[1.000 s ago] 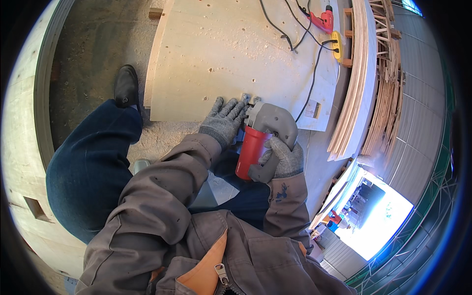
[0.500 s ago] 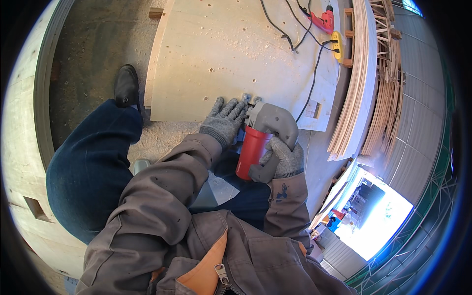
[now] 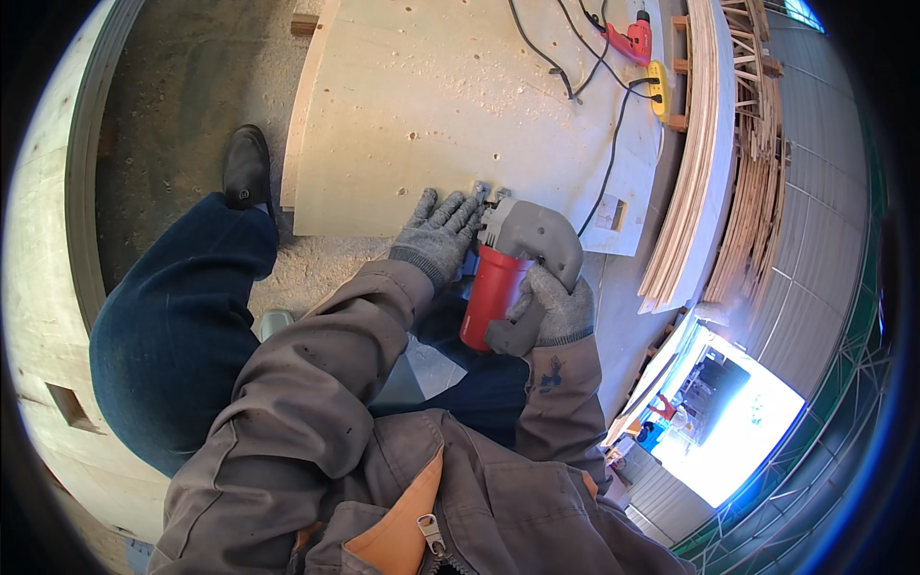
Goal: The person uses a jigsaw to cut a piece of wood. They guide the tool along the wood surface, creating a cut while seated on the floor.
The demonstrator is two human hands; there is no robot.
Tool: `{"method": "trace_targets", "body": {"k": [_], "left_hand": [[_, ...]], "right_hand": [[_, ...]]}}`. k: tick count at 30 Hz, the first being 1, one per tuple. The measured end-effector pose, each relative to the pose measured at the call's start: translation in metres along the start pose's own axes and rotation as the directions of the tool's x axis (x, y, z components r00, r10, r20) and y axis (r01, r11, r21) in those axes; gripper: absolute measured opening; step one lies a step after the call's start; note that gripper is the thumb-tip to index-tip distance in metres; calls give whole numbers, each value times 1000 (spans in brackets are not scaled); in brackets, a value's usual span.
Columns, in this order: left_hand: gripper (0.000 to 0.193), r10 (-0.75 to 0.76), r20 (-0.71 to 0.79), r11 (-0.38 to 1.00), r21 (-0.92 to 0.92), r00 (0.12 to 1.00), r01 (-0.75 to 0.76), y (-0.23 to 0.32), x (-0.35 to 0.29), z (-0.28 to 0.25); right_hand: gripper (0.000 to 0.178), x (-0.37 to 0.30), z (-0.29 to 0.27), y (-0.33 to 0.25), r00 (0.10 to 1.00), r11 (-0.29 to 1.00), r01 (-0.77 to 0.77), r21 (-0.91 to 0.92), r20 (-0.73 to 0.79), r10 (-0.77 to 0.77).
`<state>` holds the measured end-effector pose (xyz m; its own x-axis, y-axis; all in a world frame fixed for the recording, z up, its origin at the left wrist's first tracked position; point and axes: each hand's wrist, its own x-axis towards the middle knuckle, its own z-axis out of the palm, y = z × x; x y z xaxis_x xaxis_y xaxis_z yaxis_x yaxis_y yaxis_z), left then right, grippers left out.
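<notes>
A red and grey power tool (image 3: pixel 508 264) rests at the near edge of a large pale plywood panel (image 3: pixel 431 105) lying on the floor. My right hand (image 3: pixel 556 307), in a grey knit glove, grips the tool's rear handle. Gloved too, my left hand (image 3: pixel 441 230) lies flat with fingers spread on the panel's edge, just left of the tool's head. The tool's working end is hidden under its grey housing. A black cord (image 3: pixel 613 144) runs from the tool across the panel.
A red drill (image 3: pixel 632 40) and a yellow plug block (image 3: pixel 659 91) lie at the panel's far right. Stacked curved plywood strips (image 3: pixel 704 163) stand on the right. My black shoe (image 3: pixel 247 168) and blue-trousered knee are on the left, on a dusty floor. A curved wooden wall bounds the left.
</notes>
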<state>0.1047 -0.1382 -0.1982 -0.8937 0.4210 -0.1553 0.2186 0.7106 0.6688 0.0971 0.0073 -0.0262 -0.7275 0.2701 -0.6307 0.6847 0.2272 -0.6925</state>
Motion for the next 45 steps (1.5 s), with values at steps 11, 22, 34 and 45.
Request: {"method": "trace_targets", "body": {"k": [11, 22, 34, 45], "left_hand": [[63, -11, -32, 1000, 0, 999, 11, 0, 3, 9], [65, -9, -31, 1000, 10, 999, 10, 2, 2, 3], [68, -24, 13, 1000, -3, 1000, 24, 3, 5, 1], [68, -36, 21, 999, -15, 999, 37, 4, 8, -2]], "right_hand": [[32, -2, 2, -5, 1000, 999, 22, -32, -5, -22], [36, 4, 0, -3, 1000, 1000, 19, 13, -16, -19], [35, 5, 0, -8, 1000, 1000, 28, -14, -4, -28], [34, 12, -7, -3, 999, 999, 32, -16, 6, -32]]}}
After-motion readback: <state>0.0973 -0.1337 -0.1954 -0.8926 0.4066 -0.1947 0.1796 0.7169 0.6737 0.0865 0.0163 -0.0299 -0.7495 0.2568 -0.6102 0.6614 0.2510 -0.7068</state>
